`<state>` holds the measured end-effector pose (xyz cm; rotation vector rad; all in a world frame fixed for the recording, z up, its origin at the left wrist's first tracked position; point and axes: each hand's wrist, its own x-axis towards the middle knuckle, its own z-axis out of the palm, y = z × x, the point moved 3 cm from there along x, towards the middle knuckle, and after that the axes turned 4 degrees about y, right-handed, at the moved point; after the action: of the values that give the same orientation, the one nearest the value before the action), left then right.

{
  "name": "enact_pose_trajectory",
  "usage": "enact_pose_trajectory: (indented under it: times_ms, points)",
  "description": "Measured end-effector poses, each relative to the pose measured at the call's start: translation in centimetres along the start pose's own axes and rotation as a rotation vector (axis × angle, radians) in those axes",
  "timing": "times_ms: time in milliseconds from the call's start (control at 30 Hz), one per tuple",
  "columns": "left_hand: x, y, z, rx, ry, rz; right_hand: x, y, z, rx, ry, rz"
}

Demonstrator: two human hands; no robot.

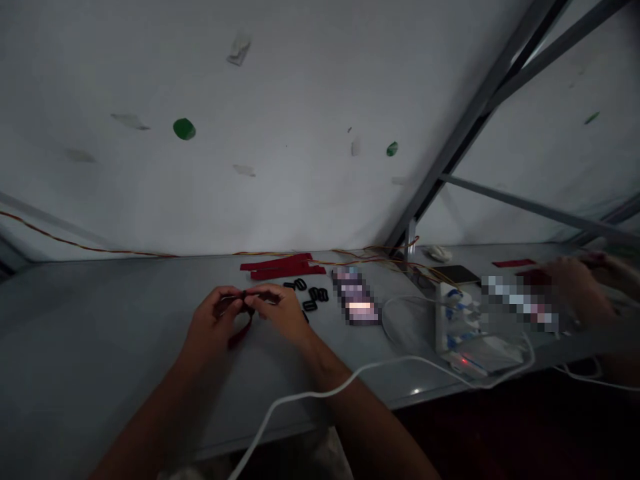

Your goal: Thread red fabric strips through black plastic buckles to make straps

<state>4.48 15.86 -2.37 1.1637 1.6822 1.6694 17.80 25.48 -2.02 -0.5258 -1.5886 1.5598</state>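
My left hand (213, 323) and my right hand (283, 312) meet above the grey tabletop, fingertips pinched together around a small black strap slider (244, 295). A dark red strap (241, 337) hangs in a loop from between the fingers; how it runs through the slider is too dark to tell. Just behind my right hand lie several loose black sliders (311, 305), one partly covered by that hand. Farther back, red strap pieces (287, 268) rest in a flat pile near the wall.
A blurred phone (357, 297) lies right of the sliders. Beyond it stands a white power strip (447, 313) with plugs. A white cable (350, 381) crosses over my right forearm. At far right, another person's hands (583, 287) work near a second phone (520, 303). A metal frame post (465, 127) slants upward.
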Motion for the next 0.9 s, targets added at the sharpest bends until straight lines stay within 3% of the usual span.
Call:
enact_pose_trajectory:
  times_ms: [133, 367, 633, 900]
  points:
    - [1.2, 0.1, 1.2, 0.072, 0.077, 0.123, 0.4, 0.2, -0.8, 0.033, 0.078, 0.026]
    - [0.6, -1.5, 0.3, 0.236, 0.093, 0.164, 0.4, 0.5, -0.8, -0.039, 0.144, 0.066]
    - [0.3, -0.8, 0.5, 0.346, 0.105, 0.344, 0.4, 0.7, -1.6, 0.023, -0.055, 0.244]
    - [0.2, -0.7, 0.6, 0.273, 0.004, 0.227, 0.0, 0.7, -2.3, 0.133, -0.159, 0.421]
